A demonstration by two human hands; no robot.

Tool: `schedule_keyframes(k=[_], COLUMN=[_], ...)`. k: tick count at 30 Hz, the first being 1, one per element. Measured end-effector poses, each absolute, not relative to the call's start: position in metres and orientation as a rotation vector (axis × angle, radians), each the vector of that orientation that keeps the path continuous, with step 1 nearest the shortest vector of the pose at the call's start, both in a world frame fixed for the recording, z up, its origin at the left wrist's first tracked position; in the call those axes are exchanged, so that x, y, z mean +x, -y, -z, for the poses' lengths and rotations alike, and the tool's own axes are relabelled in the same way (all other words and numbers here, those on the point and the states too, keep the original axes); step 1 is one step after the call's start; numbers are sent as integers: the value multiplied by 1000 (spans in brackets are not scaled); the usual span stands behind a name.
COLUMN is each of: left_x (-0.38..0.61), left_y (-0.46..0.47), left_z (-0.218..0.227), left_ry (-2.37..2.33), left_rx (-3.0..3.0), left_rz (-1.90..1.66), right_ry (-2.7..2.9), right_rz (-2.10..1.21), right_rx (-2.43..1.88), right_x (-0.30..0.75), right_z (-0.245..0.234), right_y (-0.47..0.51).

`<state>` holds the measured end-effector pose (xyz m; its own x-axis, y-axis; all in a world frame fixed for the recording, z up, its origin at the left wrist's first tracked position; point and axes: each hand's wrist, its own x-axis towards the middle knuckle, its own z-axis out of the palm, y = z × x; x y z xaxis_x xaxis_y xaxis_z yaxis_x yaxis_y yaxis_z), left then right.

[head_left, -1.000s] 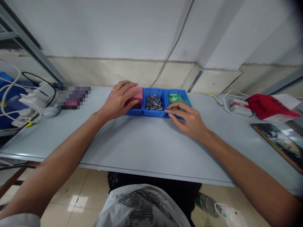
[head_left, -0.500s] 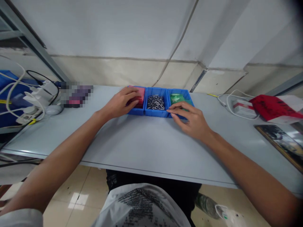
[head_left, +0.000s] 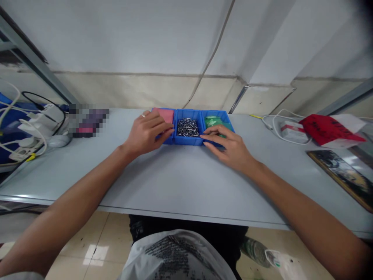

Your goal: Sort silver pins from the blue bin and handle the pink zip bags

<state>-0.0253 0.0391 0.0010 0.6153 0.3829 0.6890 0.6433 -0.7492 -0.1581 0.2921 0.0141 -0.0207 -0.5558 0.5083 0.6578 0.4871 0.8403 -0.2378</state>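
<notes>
Three joined blue bins stand side by side near the wall. The left bin (head_left: 168, 140) holds a stack of flat pink sheets or packets (head_left: 166, 115). In the middle bin (head_left: 189, 142) lie many small shiny metal pins or screws (head_left: 188, 127). Green packets (head_left: 212, 121) fill the right bin (head_left: 223, 114). My left hand (head_left: 149, 132) hovers over the front of the left bin, fingers bent, thumb slightly apart, nothing visible between them. With thumb and fingers parted, my right hand (head_left: 229, 146) rests about the front of the right bin, fingertips by the wall shared with the middle bin.
Chargers and white cables (head_left: 37, 128) crowd the table's left end, beside a pixelated item (head_left: 90, 122). To the right are a small white box (head_left: 293, 131), a red packet (head_left: 329, 130) and a phone (head_left: 340, 171). A plastic bottle (head_left: 255, 251) is below the table.
My left hand has drawn back from the pink stack toward the bin's front, with its wrist turned. My right hand has barely moved. The whole view has shifted slightly.
</notes>
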Motion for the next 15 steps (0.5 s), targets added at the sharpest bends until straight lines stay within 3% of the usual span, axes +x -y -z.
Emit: schedule_keyframes(k=[5,15], left_x=[-13,-13], left_y=[-34,-37], left_z=[10,19], left_ry=[827,770], left_rx=[-2503,-2600], left_rz=[707,849], right_ry=[2252,2196], right_rz=[-39,-43], right_rx=[-747,-748], right_x=[293,290], right_z=[22,22], right_y=[-16,-15])
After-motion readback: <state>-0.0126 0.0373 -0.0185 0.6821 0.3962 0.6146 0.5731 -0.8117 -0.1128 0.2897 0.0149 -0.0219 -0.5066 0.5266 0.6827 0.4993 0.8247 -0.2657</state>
